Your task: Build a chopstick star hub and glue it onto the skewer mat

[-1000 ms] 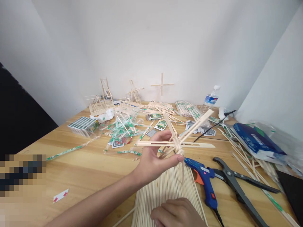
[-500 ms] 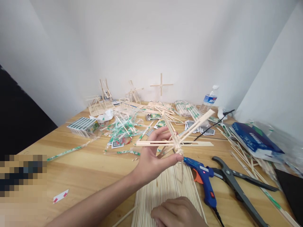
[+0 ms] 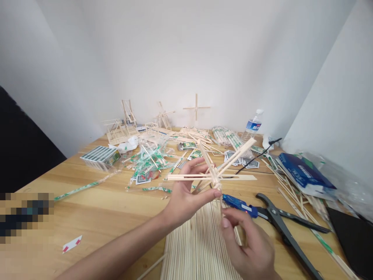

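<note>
My left hand point(image 3: 186, 194) is closed on the hub of a star-shaped frame of wooden sticks point(image 3: 214, 175), held up over the wooden table point(image 3: 96, 206). Its arms spread left, right and up toward the back. My right hand point(image 3: 250, 245) has come up just below the frame, thumb and fingers pinched at the lower vertical stick of the frame. Under both hands lies a flat mat of parallel sticks point(image 3: 195, 249). A blue glue gun point(image 3: 237, 203) lies just right of the frame, partly hidden behind my right hand.
Grey-handled cutters point(image 3: 279, 225) lie right of the glue gun. Loose sticks and a blue packet point(image 3: 303, 173) sit at the right. Green wrappers point(image 3: 148, 159), card packs point(image 3: 100, 155), stick models point(image 3: 125, 124), a stick cross point(image 3: 196, 107) and a water bottle point(image 3: 250, 126) crowd the back.
My right hand rose from the stick mat at the bottom edge and now pinches at the frame's lower stick. The left hand keeps holding the frame almost still.
</note>
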### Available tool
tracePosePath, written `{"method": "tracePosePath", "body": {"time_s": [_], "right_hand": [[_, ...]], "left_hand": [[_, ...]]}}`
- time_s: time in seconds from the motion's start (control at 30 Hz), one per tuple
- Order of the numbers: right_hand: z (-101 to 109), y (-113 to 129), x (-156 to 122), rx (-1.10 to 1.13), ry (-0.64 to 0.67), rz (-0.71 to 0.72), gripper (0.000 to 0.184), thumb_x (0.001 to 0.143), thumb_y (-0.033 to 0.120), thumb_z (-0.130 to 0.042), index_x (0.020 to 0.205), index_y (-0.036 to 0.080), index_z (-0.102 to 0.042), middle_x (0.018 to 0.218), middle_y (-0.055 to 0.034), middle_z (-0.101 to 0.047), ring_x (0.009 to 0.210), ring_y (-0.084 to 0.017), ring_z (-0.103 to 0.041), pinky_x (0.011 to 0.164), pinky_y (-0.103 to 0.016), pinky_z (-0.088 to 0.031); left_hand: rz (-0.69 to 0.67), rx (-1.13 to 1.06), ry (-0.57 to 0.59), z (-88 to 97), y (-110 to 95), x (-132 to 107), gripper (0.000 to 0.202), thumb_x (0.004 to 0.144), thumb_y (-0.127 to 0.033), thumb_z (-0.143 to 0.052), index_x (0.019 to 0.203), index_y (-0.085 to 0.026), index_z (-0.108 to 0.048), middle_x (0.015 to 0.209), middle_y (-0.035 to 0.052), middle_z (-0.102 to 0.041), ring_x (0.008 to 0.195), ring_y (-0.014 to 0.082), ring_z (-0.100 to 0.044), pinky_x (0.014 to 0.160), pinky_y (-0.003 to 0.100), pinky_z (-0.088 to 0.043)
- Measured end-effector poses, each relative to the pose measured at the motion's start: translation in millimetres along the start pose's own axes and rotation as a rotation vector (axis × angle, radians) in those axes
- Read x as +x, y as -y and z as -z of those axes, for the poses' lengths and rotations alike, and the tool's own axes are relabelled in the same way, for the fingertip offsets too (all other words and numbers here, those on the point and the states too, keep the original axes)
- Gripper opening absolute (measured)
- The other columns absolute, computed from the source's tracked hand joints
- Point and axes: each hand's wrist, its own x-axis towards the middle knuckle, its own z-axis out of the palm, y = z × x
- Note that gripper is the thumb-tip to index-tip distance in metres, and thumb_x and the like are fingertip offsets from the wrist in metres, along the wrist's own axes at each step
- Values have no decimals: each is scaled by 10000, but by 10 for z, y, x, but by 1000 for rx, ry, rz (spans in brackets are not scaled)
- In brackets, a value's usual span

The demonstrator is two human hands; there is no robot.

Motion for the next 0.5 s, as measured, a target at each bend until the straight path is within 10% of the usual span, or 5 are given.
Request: {"method": "tracePosePath", "body": {"time_s": [0.2,0.5], "right_hand": [[68,-16,234,-32,-213,52,242,858,91,-680,1071,199,-643,859,-8,-684,647,-115,-646,613,-248,-549],[-17,140,540,-255,-185,305,378,850,83,-697,1204,180,-607,924,-50,-664,725,-142,-662,690,-290,-586]], "left_hand": [[40,34,-9,-10,-44,6,629,745,-239,-861,1279,-274,-531,1253,63,-676,1208,243,-598,1072,440,-440],[26,28,5,-17,-68,31,575,739,-257,-862,1217,-254,-543,1223,65,-650,1186,240,-593,1041,401,-451]]}}
